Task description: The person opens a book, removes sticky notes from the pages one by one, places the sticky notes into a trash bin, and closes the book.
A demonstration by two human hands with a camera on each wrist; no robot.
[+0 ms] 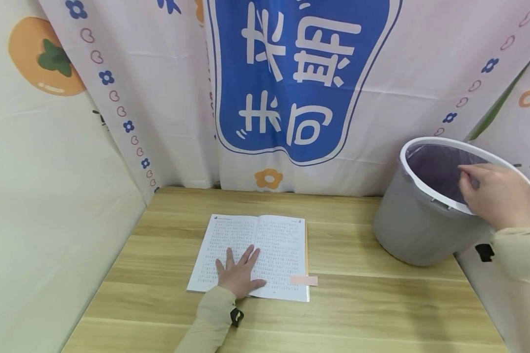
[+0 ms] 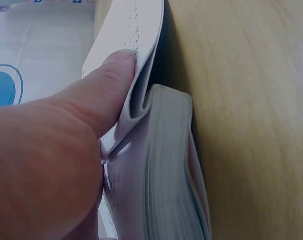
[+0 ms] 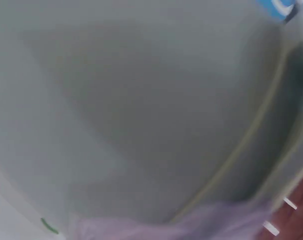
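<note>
An open book with printed pages lies on the wooden table. My left hand rests on its left page and inner fold with fingers spread. In the left wrist view, the thumb presses the paper beside the thick page block. A pink strip lies across the right page's lower edge and sticks out past it. Over the rim of a grey bin is my right hand, fingers curled and nothing visible in them. The right wrist view is mostly the bin's grey wall.
A dark liner lines the bin, which stands at the table's right side. Behind the table hangs a white curtain with a blue panel. A pale printed cloth borders the left side.
</note>
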